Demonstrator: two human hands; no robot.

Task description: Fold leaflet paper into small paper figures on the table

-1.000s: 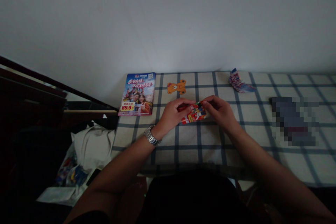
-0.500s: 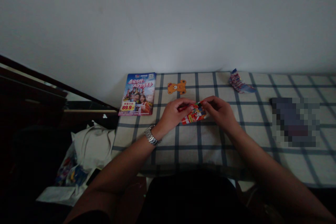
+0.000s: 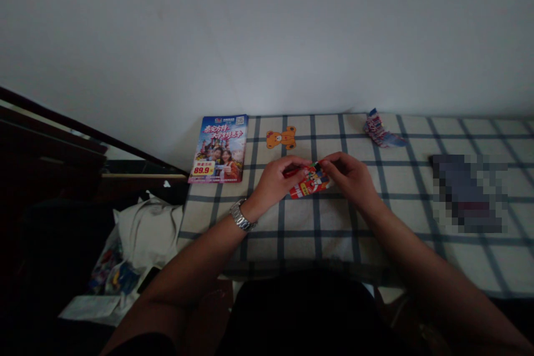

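Note:
A small red printed packet [image 3: 309,186] with cartoon figures and yellow patches is held between my two hands over the checked cloth. My left hand [image 3: 277,178], with a metal watch [image 3: 242,216] on its wrist, pinches the packet's upper left edge. At the upper right corner my right hand [image 3: 345,177] grips it between thumb and fingers. Both hands are closed, and some fingertips are hidden behind the packet. Just beyond my left hand lies a flat brown teddy bear cutout [image 3: 281,138].
The table's checked cloth [image 3: 334,222] reaches the wall. A stack of flyers [image 3: 219,150] lies at the left, a crumpled blue-and-red wrapper [image 3: 381,132] at the back right. Farther right is a dark blurred-out object [image 3: 465,192]. A white bag [image 3: 148,228] sits below the left edge.
Almost nothing differs. Both hands keep the same pinch on the packet, with at most a very slight shift of it.

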